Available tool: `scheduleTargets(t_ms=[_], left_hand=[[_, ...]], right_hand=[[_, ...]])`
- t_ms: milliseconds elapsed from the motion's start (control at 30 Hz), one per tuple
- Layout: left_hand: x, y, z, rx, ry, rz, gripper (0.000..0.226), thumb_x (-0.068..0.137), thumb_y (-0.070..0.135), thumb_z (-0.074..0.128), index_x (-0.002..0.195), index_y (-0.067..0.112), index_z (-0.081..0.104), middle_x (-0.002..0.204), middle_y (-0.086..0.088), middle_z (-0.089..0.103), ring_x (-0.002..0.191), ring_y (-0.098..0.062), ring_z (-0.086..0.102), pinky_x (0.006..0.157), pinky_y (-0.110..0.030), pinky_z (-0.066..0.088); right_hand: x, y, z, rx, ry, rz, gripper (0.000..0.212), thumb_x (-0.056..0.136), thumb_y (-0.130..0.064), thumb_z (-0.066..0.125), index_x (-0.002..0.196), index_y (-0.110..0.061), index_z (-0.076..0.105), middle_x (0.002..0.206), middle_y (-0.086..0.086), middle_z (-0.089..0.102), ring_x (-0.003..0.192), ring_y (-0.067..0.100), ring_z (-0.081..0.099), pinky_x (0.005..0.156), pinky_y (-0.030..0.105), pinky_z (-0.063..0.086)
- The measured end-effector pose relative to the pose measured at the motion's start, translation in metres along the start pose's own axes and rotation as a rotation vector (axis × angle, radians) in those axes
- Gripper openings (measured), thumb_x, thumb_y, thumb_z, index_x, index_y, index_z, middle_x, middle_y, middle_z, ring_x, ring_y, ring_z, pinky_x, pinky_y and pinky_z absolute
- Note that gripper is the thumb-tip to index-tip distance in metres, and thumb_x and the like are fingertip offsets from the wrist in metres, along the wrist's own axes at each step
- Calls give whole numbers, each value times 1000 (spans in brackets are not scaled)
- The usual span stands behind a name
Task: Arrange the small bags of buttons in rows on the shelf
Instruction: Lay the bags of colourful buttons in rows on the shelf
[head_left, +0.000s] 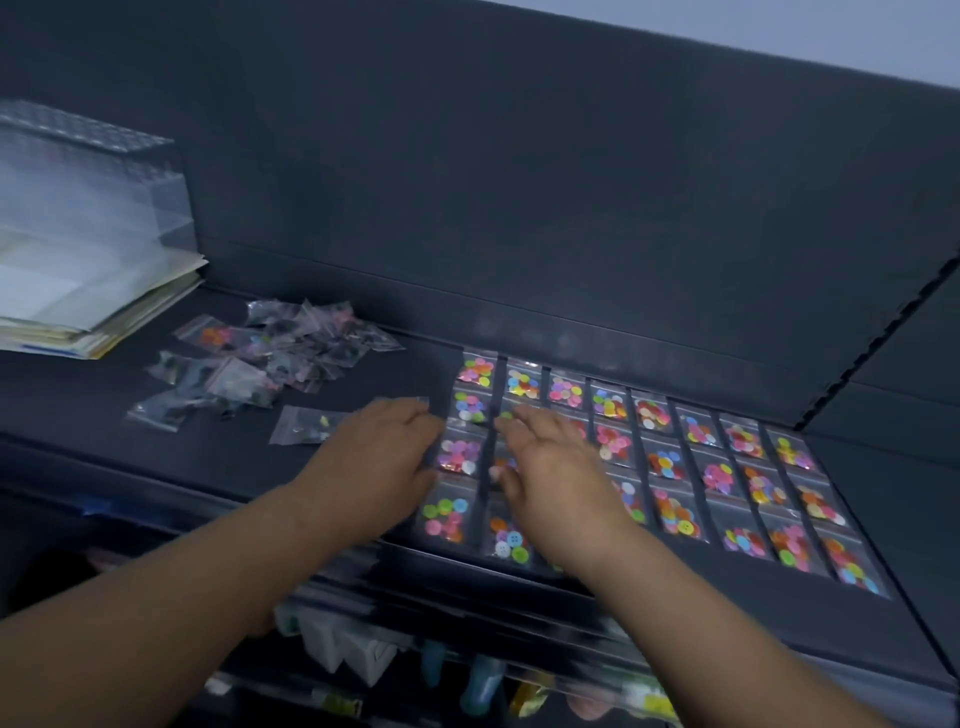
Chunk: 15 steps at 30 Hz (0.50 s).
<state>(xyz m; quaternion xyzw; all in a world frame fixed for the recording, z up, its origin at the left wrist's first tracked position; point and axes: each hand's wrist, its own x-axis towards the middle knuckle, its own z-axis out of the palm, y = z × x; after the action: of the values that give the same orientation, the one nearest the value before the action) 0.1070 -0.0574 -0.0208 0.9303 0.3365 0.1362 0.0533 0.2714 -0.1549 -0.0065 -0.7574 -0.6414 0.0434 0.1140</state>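
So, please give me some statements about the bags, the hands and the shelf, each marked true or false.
1. The arranged bags lie right of the loose pile. True.
2. The right hand lifts a bag in the air. False: it lies flat, fingers straight, over the arranged bags.
3. The stack of papers is at the right end of the shelf. False: it is at the left end.
4. The left hand is at the arranged bags' left edge. True.

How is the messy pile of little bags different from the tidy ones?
The heap of small clear plastic bags lies jumbled and overlapping, mostly holding dark buttons; the grid of clear bags of bright buttons lies flat in straight rows. Both sit on the dark shelf.
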Motion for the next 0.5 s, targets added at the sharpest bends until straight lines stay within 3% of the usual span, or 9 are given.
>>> scheduleTargets(t_ms=[167,300,500], left_hand=[[3,-52,-21,70,-49,-99,61,90,43,54,143,20,36,150,-4,33,136,-23,32,111,-33,26],[5,-100,-35,57,-13,-138,55,87,41,59,136,20,45,138,-2,46,124,-21,44,104,-34,36],[10,-173,-47,61,-35,-188,50,85,38,60,129,18,51,132,-5,50,121,-26,48,101,-36,39]], right_hand=[[45,-42,6,-4,-50,-83,55,98,-34,40,148,-22,22,158,-1,12,145,21,8,120,37,9],[86,-81,16,32,-87,-142,54,98,-34,40,148,-20,24,158,3,14,145,23,11,119,34,10],[150,-130,38,79,-176,-175,51,98,-33,42,146,-21,29,158,5,14,144,24,16,118,32,16]])
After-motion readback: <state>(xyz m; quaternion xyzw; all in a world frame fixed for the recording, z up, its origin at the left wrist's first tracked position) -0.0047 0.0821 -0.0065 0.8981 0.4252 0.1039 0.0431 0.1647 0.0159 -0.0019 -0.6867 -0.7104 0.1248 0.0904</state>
